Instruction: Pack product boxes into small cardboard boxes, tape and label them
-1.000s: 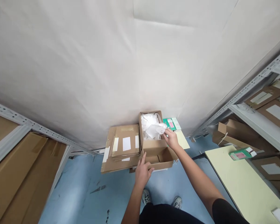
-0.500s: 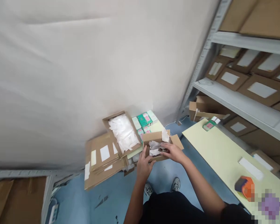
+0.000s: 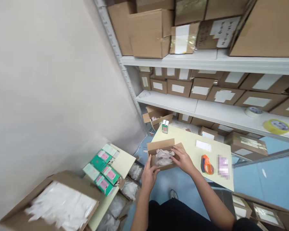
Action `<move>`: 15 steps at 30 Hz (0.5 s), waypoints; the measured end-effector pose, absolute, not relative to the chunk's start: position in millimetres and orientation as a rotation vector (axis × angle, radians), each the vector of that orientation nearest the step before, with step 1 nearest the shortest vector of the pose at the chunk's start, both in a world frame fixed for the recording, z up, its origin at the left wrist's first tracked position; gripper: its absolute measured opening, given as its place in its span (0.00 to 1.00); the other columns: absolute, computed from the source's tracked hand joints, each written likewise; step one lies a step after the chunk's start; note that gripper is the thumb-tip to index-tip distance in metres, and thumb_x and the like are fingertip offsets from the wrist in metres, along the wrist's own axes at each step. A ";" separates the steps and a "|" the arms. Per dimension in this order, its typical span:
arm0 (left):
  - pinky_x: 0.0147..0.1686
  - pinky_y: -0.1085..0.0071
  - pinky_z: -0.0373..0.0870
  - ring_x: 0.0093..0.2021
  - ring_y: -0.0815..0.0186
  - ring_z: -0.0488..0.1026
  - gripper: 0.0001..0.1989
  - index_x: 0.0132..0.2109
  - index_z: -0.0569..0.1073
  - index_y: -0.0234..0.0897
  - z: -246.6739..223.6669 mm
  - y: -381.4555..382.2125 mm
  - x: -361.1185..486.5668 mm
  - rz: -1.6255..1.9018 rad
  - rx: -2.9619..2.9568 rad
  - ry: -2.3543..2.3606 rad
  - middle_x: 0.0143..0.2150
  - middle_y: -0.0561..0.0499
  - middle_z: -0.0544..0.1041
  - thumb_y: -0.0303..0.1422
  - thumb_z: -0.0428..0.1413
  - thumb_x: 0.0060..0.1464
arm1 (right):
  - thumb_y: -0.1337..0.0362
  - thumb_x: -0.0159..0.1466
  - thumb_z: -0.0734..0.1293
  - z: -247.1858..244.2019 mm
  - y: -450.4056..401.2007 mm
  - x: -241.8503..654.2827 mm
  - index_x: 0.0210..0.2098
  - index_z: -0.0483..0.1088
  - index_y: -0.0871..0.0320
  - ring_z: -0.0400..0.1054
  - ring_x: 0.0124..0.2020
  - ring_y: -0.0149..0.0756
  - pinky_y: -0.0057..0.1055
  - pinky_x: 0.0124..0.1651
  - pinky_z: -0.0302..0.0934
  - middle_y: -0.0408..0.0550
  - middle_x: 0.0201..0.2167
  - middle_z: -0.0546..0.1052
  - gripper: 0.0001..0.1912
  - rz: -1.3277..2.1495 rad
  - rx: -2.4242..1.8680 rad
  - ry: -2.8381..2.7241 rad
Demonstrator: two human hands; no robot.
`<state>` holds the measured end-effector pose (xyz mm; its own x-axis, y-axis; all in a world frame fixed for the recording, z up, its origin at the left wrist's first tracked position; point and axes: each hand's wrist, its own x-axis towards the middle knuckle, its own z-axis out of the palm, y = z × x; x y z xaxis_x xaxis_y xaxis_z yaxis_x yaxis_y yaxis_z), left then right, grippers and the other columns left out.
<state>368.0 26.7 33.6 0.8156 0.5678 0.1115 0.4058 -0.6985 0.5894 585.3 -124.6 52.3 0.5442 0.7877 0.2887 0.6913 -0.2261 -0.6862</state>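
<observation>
An open cardboard box (image 3: 161, 145) is held in front of me, over the near left edge of a pale yellow table (image 3: 188, 136). Crumpled white paper (image 3: 164, 158) lies inside it. My left hand (image 3: 149, 175) grips the box's left side, thumb along the near wall. At the right end, my right hand (image 3: 183, 159) has its fingers over the rim, reaching to the paper and the box wall. A small green and white box (image 3: 165, 127) stands on the table beyond the carton.
An orange tape dispenser (image 3: 207, 165) and a white paper slip (image 3: 203, 145) lie on the table. Shelves (image 3: 170, 101) of cartons rise behind. At left are green boxes (image 3: 111, 174) and a large carton of white paper (image 3: 62, 205).
The view has swung right, toward the shelves. Both hands have carried the box from beside the green boxes to the edge of the right-hand table.
</observation>
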 end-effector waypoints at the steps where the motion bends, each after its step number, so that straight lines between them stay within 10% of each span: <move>1: 0.68 0.52 0.66 0.73 0.50 0.59 0.07 0.44 0.82 0.41 32.3 25.9 382.4 0.355 2.446 0.663 0.78 0.48 0.52 0.31 0.59 0.62 | 0.58 0.68 0.67 47.7 -131.8 594.7 0.61 0.73 0.49 0.65 0.67 0.52 0.55 0.69 0.60 0.53 0.65 0.72 0.22 0.138 -2.006 -1.154; 15: 0.67 0.56 0.66 0.77 0.48 0.50 0.12 0.49 0.82 0.41 -47.1 99.1 573.8 0.133 2.341 0.154 0.80 0.51 0.41 0.28 0.55 0.64 | 0.58 0.68 0.66 20.6 -136.9 672.7 0.68 0.65 0.47 0.55 0.73 0.53 0.56 0.71 0.58 0.53 0.71 0.63 0.28 -0.002 -2.309 -0.657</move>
<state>573.8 99.1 -47.1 0.9872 0.1516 0.0497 0.0709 -0.6956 0.7149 672.7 -136.9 20.6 0.8700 0.4565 0.1865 0.4578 -0.6074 -0.6492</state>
